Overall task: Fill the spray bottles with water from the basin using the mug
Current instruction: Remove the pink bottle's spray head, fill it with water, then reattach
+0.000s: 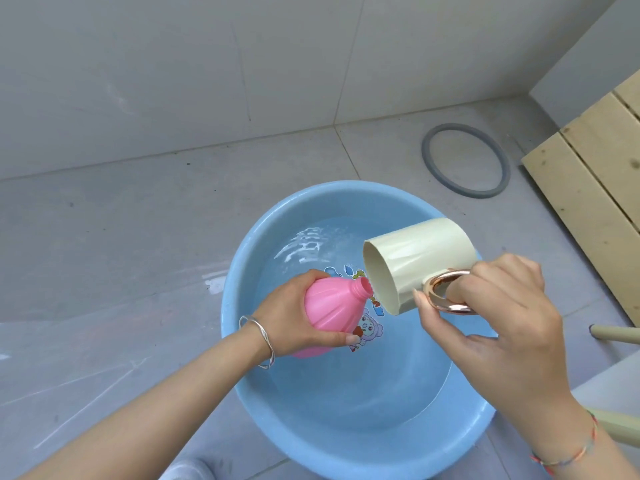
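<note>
**A:** How will that pink bottle (329,306) handle?

**B:** Light, I'd judge. It is thin ribbed plastic that may give under a squeeze, and it will be slick once wet. The left hand (287,317) grips it round the wide belly with the thumb on the near side, which leaves the narrow neck (363,287) bare. That seems the sound place to hold it.

**A:** And the mug (415,261)?

**B:** Stiff, glazed and heavier, and it would likely chip if dropped. The right hand (495,306) holds it by the gold ring handle (450,308), fingers hooked through the loop and thumb alongside.

**A:** Where do they sit?

**B:** Both are above the blue basin (346,441), which has water (346,375) in it. The bottle is on the left, tilted so its open neck points right, just beside the mug's lower lip. The mug lies nearly on its side with its mouth turned left.

**A:** The arms?

**B:** The left forearm reaches in from the near left and the right from the near right, its wrist rolled over to tip the mug. Whether water is running, I cannot tell.
</note>
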The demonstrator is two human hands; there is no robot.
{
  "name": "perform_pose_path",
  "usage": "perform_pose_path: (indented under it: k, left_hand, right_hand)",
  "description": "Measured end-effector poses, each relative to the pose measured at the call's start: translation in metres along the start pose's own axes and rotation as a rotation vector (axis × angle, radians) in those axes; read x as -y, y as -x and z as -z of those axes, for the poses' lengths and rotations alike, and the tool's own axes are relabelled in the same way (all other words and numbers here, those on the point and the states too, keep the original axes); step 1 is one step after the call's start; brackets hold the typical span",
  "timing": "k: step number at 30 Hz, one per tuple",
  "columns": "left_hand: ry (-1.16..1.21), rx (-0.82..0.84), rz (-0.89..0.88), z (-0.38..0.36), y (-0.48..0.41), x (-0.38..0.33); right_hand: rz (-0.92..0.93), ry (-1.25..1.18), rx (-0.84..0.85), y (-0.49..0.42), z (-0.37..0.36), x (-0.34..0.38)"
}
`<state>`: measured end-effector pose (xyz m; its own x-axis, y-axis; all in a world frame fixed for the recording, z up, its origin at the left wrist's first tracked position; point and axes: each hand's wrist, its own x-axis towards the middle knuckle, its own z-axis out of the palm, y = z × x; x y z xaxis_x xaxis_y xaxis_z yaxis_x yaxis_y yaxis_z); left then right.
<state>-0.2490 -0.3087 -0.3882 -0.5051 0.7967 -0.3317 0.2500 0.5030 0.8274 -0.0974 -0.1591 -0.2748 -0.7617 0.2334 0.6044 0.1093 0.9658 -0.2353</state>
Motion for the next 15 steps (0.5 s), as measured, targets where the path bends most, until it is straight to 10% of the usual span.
perform_pose_path:
  k: [9, 15]
  left_hand:
    - [0.058, -0.022, 0.02, 0.002, 0.002, 0.003]
    - [0.078, -0.057, 0.026, 0.004, 0.002, 0.003]
  right_hand:
    - [-0.683, -0.251, 0.073, 0.029, -0.019, -0.044]
    - [-0.644, -0.087, 0.27, 0.058, -0.048, -0.06]
